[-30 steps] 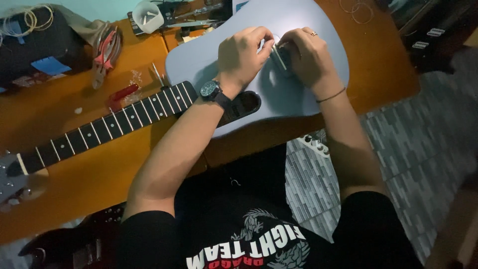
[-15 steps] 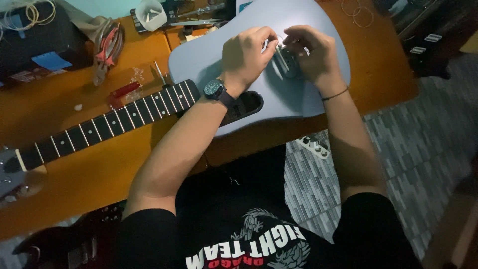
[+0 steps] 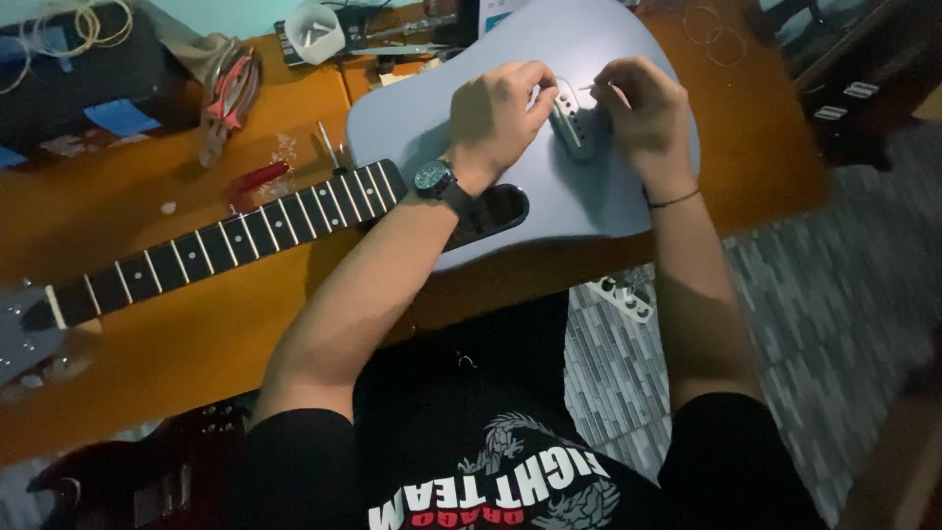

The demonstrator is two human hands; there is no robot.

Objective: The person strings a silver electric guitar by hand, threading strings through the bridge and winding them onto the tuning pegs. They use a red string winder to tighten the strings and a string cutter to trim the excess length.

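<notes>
Our left hand (image 3: 498,116) and right hand (image 3: 640,110) each pinch at the small metal pickup (image 3: 574,126) set in the pale blue-grey guitar body (image 3: 549,196) lying flat on the orange counter (image 3: 196,334), while a blue label patch (image 3: 118,116) sits on the black case (image 3: 88,88) far beyond our left hand.

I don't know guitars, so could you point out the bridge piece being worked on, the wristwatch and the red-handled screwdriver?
bridge (image 3: 572,123), head view, on its metal plate between the hands.
wristwatch (image 3: 433,179), head view, on its dark dial.
red-handled screwdriver (image 3: 257,179), head view, on its red handle.
</notes>
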